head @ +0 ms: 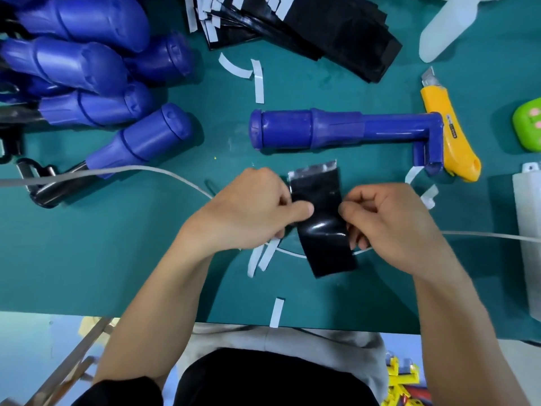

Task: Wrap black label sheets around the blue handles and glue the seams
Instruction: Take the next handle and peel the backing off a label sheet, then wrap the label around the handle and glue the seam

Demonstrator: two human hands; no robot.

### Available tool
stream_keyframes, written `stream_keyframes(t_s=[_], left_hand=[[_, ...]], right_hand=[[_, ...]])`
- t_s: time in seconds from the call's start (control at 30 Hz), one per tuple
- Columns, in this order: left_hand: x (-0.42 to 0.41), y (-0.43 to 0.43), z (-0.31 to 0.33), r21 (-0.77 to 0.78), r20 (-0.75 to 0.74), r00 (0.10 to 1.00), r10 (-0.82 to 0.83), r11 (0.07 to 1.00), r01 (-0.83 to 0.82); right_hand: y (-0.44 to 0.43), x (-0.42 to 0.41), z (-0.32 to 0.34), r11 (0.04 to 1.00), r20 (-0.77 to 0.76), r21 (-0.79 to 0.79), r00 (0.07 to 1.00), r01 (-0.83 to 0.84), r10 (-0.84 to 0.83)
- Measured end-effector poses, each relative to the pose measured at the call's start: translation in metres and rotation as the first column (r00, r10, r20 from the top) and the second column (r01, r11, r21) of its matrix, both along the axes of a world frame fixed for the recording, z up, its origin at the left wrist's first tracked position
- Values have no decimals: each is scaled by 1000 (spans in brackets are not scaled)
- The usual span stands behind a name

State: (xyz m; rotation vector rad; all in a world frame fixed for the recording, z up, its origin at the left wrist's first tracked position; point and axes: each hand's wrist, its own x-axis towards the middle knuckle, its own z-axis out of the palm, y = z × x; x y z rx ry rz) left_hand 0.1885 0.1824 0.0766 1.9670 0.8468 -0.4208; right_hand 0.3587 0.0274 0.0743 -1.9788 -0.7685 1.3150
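**Both hands pinching one label sheet; blue handle on bench at 12**

Left hand (251, 206): fingers curled, thumb pressed on the left edge of the black label sheet (325, 230), pinching it. Right hand (392, 221): same grip on the right edge, thumb and curled fingers clamped on it. The sheet sits between the two hands over the bench (117, 259), with its long axis running roughly 12 to 6 and the low end skewed toward 5. Its glossy face is up and a pale silvery band runs along the 12 o'clock edge. Can't tell if the low end touches the bench.

Outward from the hands:
- 12, near but apart: one blue handle (307, 130) lies flat with the fat capped end toward 9 and the thin stem running toward 3. It ends in an L-bend that overlaps the yellow utility knife (448, 136).
- 10–11: pile of blue handles (87, 68), with metal parts sticking out toward 9.
- 12–1, far edge: stack of black sheets (322, 30), fanned, with white strips on the edges.
- White backing strips (257, 80) are scattered: two at 12 past the handle, some under the left hand, one at 6 on the near bench edge.
- White cable (131, 169) comes in from 9, passes under the hands and exits at 3.
- 1–2, far corner: white bottle (448, 27).
- 3, right edge: green case (528, 124), with a white box (530, 230) below it.
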Motion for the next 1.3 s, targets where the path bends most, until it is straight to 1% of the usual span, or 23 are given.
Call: stream_keyframes(t_s=[0.07, 0.13, 0.17, 0.23, 0.3, 0.33, 0.37, 0.43, 0.47, 0.5, 0.53, 0.6, 0.67, 0.7, 0.77, 0.83, 0.9, 0.93, 0.97, 1.03, 1.07, 1.13, 1.3], left_hand=[[-2, 0, 0, 56, -70, 994, -78, 995, 82], [-2, 1, 1, 104, -77, 995, -64, 992, 72], [-1, 3, 3, 115, -78, 996, -49, 992, 58], [-1, 7, 6, 188, -89, 996, -17, 982, 34], [0, 10, 8, 390, -48, 995, 83, 919, -58], [1, 10, 9, 494, 47, 981, 191, 849, -189], [2, 10, 10, 544, 191, 930, 314, 755, -366], [3, 9, 9, 465, 474, 743, 472, 582, -667], [3, 11, 8, 409, 562, 672, 483, 544, -733], [2, 13, 5, 390, 597, 660, 455, 554, -735], [2, 15, 4, 412, 583, 699, 413, 592, -693], [-3, 22, -6, 393, 496, 802, 334, 737, -550], [-1, 24, -11, 285, 399, 848, 348, 832, -475], [-1, 25, -14, 246, 383, 850, 362, 847, -471], [1, 26, -19, 241, 375, 851, 367, 848, -472], [2, 29, -22, 265, 380, 848, 370, 834, -483], [2, 32, -23, 240, 391, 826, 407, 821, -518], [2, 33, -23, 216, 392, 812, 433, 815, -538], [3, 33, -24, 199, 393, 801, 451, 809, -553], [4, 34, -26, 183, 404, 789, 462, 804, -565], [5, 34, -26, 177, 414, 787, 458, 808, -563], [5, 37, -27, 169, 431, 794, 429, 826, -538], [3, 36, -30, 181, 459, 809, 367, 853, -490]], right_hand=[[-6, 0, 3, 991, 219, -84, 969, -100, 116], [-9, 4, 9, 989, 384, -102, 912, -112, 143], [-10, 8, 13, 992, 452, -79, 883, -100, 125], [-10, 19, 22, 998, 557, 34, 830, -48, 21], [-4, 39, 29, 982, 615, 178, 773, 60, -159], [2, 55, 30, 958, 609, 253, 748, 132, -264], [10, 73, 28, 927, 581, 314, 731, 205, -358], [34, 107, 19, 879, 511, 343, 720, 331, -470], [46, 118, 14, 870, 509, 320, 707, 375, -492], [57, 126, 8, 867, 521, 300, 693, 397, -498], [67, 129, 3, 871, 531, 288, 690, 398, -492], [85, 129, -3, 876, 516, 302, 708, 376, -482], [100, 134, -8, 887, 510, 294, 726, 356, -460], [108, 137, -11, 900, 531, 268, 727, 343, -435], [117, 142, -15, 928, 622, 216, 690, 304, -371], [116, 141, -14, 920, 653, 274, 648, 282, -393], [106, 131, -9, 855, 560, 446, 663, 264, -497], [99, 122, -6, 803, 478, 536, 690, 262, -544], [93, 111, -3, 740, 359, 615, 740, 272, -569], [83, 84, 3, 616, 23, 702, 853, 357, -521], [79, 71, 6, 586, -118, 701, 877, 406, -466], [79, 52, 11, 586, -271, 654, 871, 478, -409], [84, 34, 9, 601, -400, 549, 813, 582, -423]])
